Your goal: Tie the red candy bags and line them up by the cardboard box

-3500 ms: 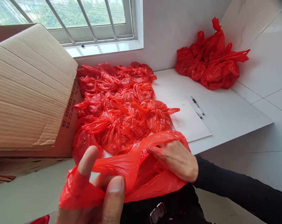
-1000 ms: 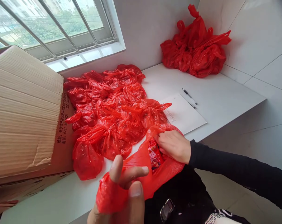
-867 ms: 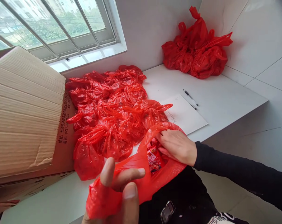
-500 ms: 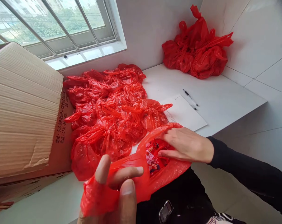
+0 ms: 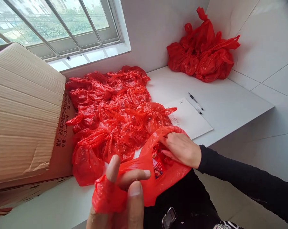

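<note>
An untied red plastic bag hangs with its mouth spread at the table's near edge. My left hand is closed on its handle, which is looped tight round the fingers. Small printed packets in red and pink wrapping show inside. My right hand reaches into the mouth from the right; its fingertips are hidden by plastic and packets, so I cannot tell whether they grip anything. Just beyond, several filled red bags with knotted tops sit close together on the white table.
To the left stands a large cardboard box. A printed sheet of paper and a black pen lie right of the knotted bags. More red bags are heaped in the back corner. A barred window is at upper left.
My right hand has moved a little left and deeper into the bag, hiding more of the packets. My left hand has shifted slightly right, still holding the handle.
</note>
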`<state>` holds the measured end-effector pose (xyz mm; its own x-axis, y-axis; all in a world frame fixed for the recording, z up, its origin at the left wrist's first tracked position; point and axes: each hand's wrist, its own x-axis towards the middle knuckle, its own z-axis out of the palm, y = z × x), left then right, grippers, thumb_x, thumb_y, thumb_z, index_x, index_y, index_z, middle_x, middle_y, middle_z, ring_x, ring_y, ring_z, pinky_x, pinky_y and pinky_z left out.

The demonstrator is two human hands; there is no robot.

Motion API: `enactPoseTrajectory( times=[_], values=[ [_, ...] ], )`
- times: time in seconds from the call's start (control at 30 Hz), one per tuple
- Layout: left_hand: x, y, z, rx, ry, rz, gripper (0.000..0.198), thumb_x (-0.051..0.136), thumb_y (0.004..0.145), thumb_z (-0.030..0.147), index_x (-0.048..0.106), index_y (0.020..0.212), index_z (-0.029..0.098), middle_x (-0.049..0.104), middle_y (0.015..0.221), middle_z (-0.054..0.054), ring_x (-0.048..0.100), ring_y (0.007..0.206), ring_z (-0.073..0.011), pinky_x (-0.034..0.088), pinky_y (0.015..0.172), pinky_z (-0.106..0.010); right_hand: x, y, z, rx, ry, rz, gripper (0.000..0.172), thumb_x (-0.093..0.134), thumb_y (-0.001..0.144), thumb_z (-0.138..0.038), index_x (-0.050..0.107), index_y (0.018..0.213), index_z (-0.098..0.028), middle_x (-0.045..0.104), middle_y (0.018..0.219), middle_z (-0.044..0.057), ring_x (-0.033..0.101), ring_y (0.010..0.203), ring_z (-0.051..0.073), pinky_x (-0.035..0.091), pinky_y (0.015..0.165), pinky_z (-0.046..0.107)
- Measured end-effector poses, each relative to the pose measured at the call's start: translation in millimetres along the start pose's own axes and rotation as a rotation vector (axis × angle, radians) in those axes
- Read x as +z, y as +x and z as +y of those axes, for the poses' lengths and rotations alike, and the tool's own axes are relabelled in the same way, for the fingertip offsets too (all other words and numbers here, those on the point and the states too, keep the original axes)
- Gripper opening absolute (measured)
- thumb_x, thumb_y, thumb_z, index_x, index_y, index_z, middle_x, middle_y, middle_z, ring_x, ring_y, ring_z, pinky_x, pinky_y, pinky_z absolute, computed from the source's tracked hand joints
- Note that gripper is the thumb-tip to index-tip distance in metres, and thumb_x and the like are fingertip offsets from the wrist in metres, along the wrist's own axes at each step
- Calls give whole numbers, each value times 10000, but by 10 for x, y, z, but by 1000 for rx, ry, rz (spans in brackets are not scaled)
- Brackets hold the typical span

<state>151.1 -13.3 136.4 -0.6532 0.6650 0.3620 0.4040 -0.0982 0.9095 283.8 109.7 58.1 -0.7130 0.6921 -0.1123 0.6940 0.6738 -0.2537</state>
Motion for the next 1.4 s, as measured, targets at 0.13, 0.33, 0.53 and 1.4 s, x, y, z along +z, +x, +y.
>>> enactPoseTrajectory(
  times=[0.13, 0.33, 0.53, 1.4],
  values=[
    [9, 43, -82, 42, -44, 22, 526, 664, 849, 59, 661, 1305, 320, 738, 828, 67, 699, 645, -115, 575, 674, -277, -143, -67, 40, 74, 266, 146, 237, 698, 895, -335, 626, 1055, -177, 668, 1023, 96, 622, 911, 251, 447, 732, 345],
    [-86, 122, -267, 72, -68, -22, 520, 731, 826, 125, 663, 1305, 317, 767, 892, 2, 733, 631, -191, 614, 638, -365, -297, -47, 52, 143, 1091, 85, 227, 730, 874, -397, 649, 979, -213, 715, 946, 26, 679, 827, 198, 531, 721, 325],
    [-89, 172, -297, 55, -47, -23, 534, 716, 850, 167, 621, 1361, 290, 733, 830, 5, 721, 658, -193, 594, 667, -367, -272, -37, 62, 219, 1523, -156, 352, 767, 851, -384, 607, 1100, -194, 716, 837, 27, 737, 754, 209, 584, 626, 299],
    [-117, 240, -388, -37, -20, -4, 597, 740, 830, 288, 586, 1406, 268, 744, 792, -26, 715, 726, -232, 608, 689, -374, -228, -86, -3, 220, 1577, -77, 322, 738, 890, -360, 543, 1094, -203, 650, 879, 7, 640, 735, 129, 576, 570, 228]
  ],
)
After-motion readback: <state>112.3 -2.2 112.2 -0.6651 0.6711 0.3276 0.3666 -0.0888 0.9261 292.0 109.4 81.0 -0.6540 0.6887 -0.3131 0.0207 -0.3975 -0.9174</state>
